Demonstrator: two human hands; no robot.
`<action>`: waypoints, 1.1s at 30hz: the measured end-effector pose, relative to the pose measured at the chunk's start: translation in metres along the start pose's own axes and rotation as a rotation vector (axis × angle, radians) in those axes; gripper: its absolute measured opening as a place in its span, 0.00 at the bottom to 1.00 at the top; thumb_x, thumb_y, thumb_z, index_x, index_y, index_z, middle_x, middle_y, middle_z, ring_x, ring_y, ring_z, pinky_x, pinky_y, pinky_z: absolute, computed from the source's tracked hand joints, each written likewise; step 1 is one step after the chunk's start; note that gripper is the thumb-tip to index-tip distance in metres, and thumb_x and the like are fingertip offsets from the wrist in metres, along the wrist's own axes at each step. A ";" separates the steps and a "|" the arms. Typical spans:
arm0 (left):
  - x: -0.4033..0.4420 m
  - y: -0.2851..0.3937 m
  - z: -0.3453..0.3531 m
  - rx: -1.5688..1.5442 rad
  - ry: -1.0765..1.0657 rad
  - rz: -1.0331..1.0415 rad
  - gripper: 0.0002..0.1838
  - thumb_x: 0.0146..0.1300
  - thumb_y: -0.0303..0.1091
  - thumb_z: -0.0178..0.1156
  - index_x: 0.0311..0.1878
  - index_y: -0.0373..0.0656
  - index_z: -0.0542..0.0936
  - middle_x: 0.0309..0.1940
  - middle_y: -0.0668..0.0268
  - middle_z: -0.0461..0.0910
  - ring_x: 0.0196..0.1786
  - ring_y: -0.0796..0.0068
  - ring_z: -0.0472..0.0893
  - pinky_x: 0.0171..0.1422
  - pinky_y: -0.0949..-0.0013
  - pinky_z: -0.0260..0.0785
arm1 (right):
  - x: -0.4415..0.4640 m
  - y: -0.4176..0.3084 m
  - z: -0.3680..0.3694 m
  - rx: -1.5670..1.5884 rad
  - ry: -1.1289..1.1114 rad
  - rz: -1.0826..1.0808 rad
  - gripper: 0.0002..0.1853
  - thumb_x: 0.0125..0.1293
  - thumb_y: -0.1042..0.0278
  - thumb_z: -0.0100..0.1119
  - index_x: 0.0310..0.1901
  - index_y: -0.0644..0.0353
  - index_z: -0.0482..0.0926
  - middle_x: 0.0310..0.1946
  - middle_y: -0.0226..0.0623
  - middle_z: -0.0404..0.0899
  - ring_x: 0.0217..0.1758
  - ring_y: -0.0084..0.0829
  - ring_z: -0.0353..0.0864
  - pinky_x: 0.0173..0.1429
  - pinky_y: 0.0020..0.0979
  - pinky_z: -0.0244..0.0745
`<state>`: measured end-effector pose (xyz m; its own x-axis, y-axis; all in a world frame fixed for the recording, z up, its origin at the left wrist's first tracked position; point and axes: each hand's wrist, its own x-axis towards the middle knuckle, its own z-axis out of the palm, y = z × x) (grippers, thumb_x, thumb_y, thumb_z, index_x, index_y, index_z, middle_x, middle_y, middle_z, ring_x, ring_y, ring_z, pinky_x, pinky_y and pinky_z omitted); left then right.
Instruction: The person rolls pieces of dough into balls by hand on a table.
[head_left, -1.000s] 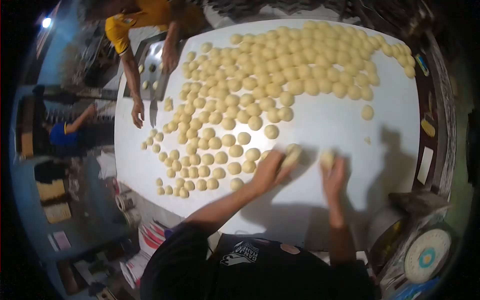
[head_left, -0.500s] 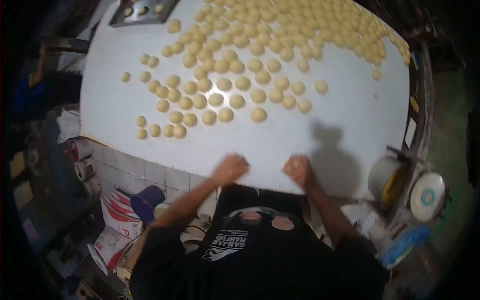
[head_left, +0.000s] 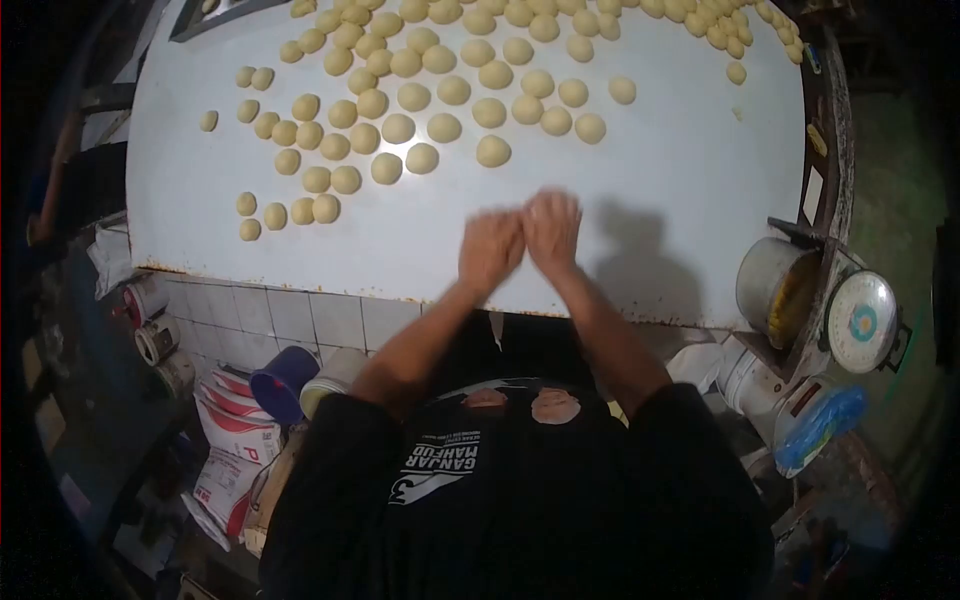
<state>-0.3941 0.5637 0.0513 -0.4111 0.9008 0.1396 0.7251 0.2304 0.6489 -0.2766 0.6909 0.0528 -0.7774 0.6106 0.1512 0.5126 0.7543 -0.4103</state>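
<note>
My left hand (head_left: 490, 247) and my right hand (head_left: 552, 230) are side by side over the near part of the white table (head_left: 390, 240), their thumb sides touching. The fingers of both are curled in, and the fingertips are smeared by motion. Whatever the hands may hold is hidden beneath them. Just beyond them lies a pale yellow dough ball (head_left: 493, 151), apart from the fingers. Many more round dough balls (head_left: 444, 128) spread over the table, loosely scattered on the left and packed closer at the back.
A metal tray (head_left: 215, 22) stands at the far left corner. Right of the table are a large pot (head_left: 765, 280) and a round-dialled scale (head_left: 862, 322). A purple bucket (head_left: 285, 385) and printed sacks (head_left: 230, 455) stand below the left edge.
Both hands have moved forward from the table's near edge and come together; before, they were well apart. The camera view has shifted, so the dough balls sit higher in the picture.
</note>
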 end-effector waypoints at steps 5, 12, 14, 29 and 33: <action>-0.021 -0.066 -0.052 0.104 -0.251 0.194 0.10 0.66 0.39 0.74 0.42 0.47 0.83 0.45 0.56 0.80 0.51 0.50 0.79 0.56 0.46 0.70 | -0.005 0.070 -0.020 0.129 -0.176 -0.354 0.13 0.68 0.56 0.74 0.41 0.54 0.81 0.44 0.36 0.79 0.52 0.45 0.78 0.60 0.51 0.71; -0.030 -0.026 -0.034 -0.080 0.002 0.113 0.09 0.66 0.38 0.74 0.41 0.46 0.84 0.41 0.59 0.82 0.46 0.50 0.80 0.52 0.48 0.71 | -0.006 0.060 -0.032 0.205 -0.075 -0.510 0.09 0.65 0.61 0.75 0.37 0.53 0.84 0.42 0.38 0.82 0.51 0.46 0.82 0.56 0.49 0.76; -0.020 -0.058 -0.045 0.093 -0.161 0.172 0.08 0.67 0.38 0.72 0.40 0.47 0.85 0.41 0.60 0.82 0.46 0.50 0.80 0.54 0.47 0.71 | 0.023 0.083 -0.026 0.048 -0.257 -0.496 0.10 0.63 0.60 0.77 0.37 0.53 0.85 0.40 0.38 0.82 0.47 0.46 0.82 0.55 0.49 0.77; 0.000 0.008 0.000 0.019 0.120 -0.085 0.12 0.68 0.39 0.74 0.44 0.43 0.83 0.45 0.58 0.82 0.55 0.49 0.80 0.61 0.47 0.71 | 0.024 0.059 -0.037 0.170 -0.055 -0.345 0.14 0.59 0.61 0.80 0.34 0.53 0.80 0.38 0.38 0.79 0.48 0.47 0.80 0.56 0.49 0.73; 0.013 -0.031 -0.036 0.184 -0.023 -0.036 0.09 0.67 0.35 0.73 0.44 0.44 0.84 0.48 0.60 0.84 0.55 0.49 0.79 0.63 0.45 0.71 | 0.058 0.097 -0.028 -0.078 -0.213 -0.422 0.15 0.58 0.57 0.82 0.36 0.53 0.84 0.42 0.36 0.81 0.51 0.45 0.80 0.60 0.48 0.75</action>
<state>-0.4420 0.5553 0.0594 -0.4273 0.8986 0.1001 0.8000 0.3242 0.5050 -0.2617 0.8056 0.0466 -0.9769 0.1896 0.0989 0.1552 0.9466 -0.2825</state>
